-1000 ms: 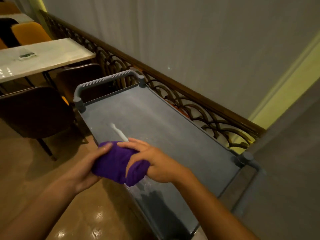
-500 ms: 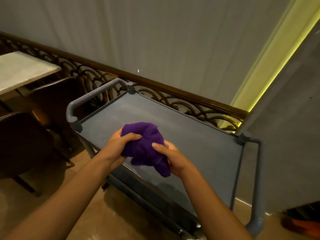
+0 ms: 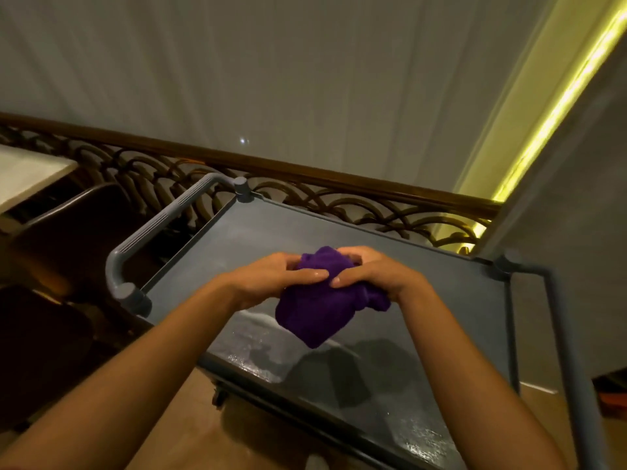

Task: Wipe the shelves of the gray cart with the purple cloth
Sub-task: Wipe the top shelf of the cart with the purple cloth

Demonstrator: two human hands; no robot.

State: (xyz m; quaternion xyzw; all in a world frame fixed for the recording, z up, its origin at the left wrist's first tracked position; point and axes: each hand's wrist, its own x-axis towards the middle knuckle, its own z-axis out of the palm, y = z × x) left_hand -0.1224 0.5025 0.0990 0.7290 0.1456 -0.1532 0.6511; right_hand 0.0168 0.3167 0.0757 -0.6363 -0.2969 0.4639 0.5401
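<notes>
Top shelf [image 3: 424, 300]: gray, streaked wet near me.
Purple cloth [image 3: 319, 313]: bunched, lifted above that shelf's middle.
My left hand [image 3: 271, 276]: fingers clenched on the cloth.
My right hand [image 3: 376, 273]: likewise gripping it.
Cart handle [image 3: 159, 222]: left of the shelf.

The upper part of the purple cloth [image 3: 315, 317] was covered by the left hand [image 3: 271, 278] and the right hand [image 3: 376, 273], whose fingers were curled into it, so its folds there could not be made out. The near right corner of the gray cart's top shelf [image 3: 271, 239] was cut off by the bottom edge and partly hidden under the right forearm. The lower shelves were concealed beneath the top one. The dark chair [image 3: 78, 225] at the left was lost in shadow and clipped by the edge, as was the white tabletop [image 3: 23, 174]. An orange object [image 3: 612, 400] at the right edge was too cropped to be identified.
</notes>
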